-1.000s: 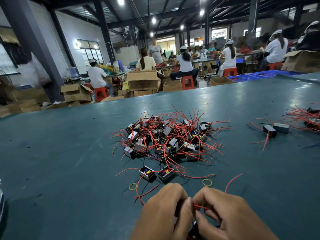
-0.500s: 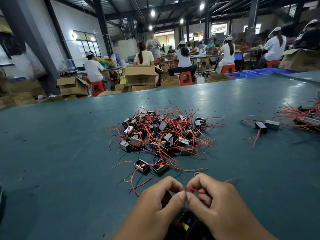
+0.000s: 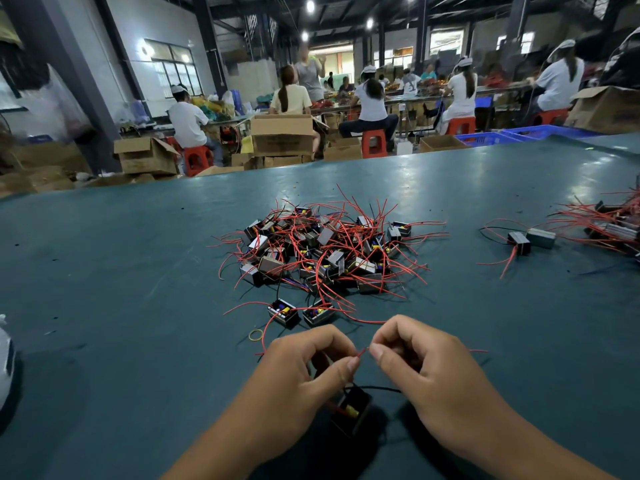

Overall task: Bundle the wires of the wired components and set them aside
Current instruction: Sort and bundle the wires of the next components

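A small black component (image 3: 352,410) with yellow and red parts hangs below and between my two hands, near the table's front. My left hand (image 3: 304,368) and my right hand (image 3: 419,362) each pinch its red wire (image 3: 362,353), fingertips almost touching. A thin black wire (image 3: 377,388) runs from the component toward my right hand. A heap of components with red wires (image 3: 322,251) lies in the middle of the green table (image 3: 121,271). A yellow rubber band (image 3: 256,335) lies left of my left hand.
Two loose components (image 3: 530,240) and another tangle of red-wired components (image 3: 613,223) lie at the right. A white object (image 3: 5,358) sits at the left edge. Beyond the table's far edge are cardboard boxes (image 3: 282,133), red stools and seated workers.
My hands have risen in view and drawn slightly apart, and the component under them now shows clearly. The camera has tilted down.
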{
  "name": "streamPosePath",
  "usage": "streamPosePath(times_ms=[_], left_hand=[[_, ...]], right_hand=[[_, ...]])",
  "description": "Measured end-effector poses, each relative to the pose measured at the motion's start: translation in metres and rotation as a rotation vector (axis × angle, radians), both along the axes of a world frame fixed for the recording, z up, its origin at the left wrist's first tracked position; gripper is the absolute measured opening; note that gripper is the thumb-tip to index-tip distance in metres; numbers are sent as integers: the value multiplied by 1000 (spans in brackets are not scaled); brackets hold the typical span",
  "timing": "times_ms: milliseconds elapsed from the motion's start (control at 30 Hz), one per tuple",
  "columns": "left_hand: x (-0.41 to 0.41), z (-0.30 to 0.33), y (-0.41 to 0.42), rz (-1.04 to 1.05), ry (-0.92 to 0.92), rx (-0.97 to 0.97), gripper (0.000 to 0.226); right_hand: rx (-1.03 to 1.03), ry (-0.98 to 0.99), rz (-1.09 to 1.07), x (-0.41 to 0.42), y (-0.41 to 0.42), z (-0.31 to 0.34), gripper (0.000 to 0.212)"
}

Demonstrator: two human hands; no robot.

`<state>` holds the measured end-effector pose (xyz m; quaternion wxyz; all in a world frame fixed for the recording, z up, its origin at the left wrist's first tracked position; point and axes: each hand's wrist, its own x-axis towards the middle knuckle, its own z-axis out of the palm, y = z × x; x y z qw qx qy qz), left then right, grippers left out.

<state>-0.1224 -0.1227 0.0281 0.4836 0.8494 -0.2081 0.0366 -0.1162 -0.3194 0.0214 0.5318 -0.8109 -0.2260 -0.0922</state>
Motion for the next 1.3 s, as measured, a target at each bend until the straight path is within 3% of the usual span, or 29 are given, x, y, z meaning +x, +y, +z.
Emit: streamPosePath(times_ms=[167,367,533,633,833,967,1200,1300], left_hand=[[2,3,4,-6,-43,77,10],[7,3,11,-22,96,-70,13],[7,0,15,-46,60,43,6],[7,-5,7,-13,66,-24,7],[5,-12,-10,100,139,-227,24],[5,-13,-16,98,156,-268,15],[3,-7,-4,91,13,40,21],[1,-7,3,65,-57,297,45]], right_hand=[[-8,11,0,5,-1,-5,13],[39,91,-12,14,-11,-4,13],[-33,86,15,14,-14,4,21],[-124,38,74,12,-15,8,9],[-171,-33,33,9,-12,11,14],[-172,-40,14,7,-11,11,16],[-203,24,88,17,-25,20,9],[-523,103,261,25,-54,32,47]])
